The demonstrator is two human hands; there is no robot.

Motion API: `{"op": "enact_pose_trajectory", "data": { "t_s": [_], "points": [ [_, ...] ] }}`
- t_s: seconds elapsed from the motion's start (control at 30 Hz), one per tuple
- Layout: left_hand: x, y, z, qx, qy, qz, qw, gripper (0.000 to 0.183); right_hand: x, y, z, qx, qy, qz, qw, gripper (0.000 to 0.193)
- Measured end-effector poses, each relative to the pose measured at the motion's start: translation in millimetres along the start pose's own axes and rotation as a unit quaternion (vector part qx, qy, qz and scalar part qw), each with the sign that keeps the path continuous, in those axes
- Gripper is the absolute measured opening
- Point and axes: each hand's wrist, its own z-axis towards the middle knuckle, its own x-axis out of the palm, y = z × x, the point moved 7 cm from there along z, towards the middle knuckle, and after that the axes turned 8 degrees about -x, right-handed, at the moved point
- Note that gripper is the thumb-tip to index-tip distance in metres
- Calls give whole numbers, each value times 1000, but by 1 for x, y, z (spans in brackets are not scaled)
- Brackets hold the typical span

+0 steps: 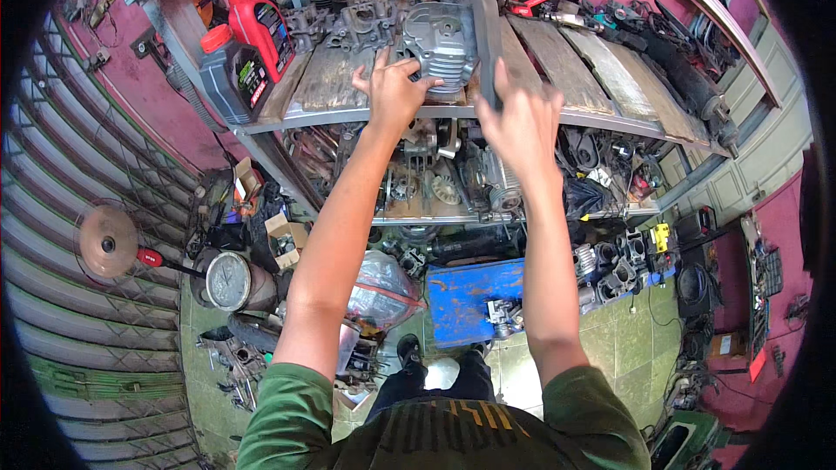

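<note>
Head view: I observe left hand spread against a grey, finned metal casting; right hand spread, blurred, beside a long grey bar, contact unclear.

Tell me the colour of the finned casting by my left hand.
The casting is grey, best seen in the head view.

White lettering on a grey bottle, yellow lettering on a dark shirt
</note>
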Motion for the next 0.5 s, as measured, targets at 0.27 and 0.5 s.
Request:
{"op": "enact_pose_trajectory", "data": {
  "t_s": [0.27, 0.5],
  "points": [
    [5, -10, 2, -6, 7, -3, 1000, 41, -4, -42, 17, 125, -46, 138, 982, 61],
    [-2, -2, 0, -2, -3, 7, 1000, 38, 15, 1, -51, 121, -128, 333, 926, 59]
  ]
}}
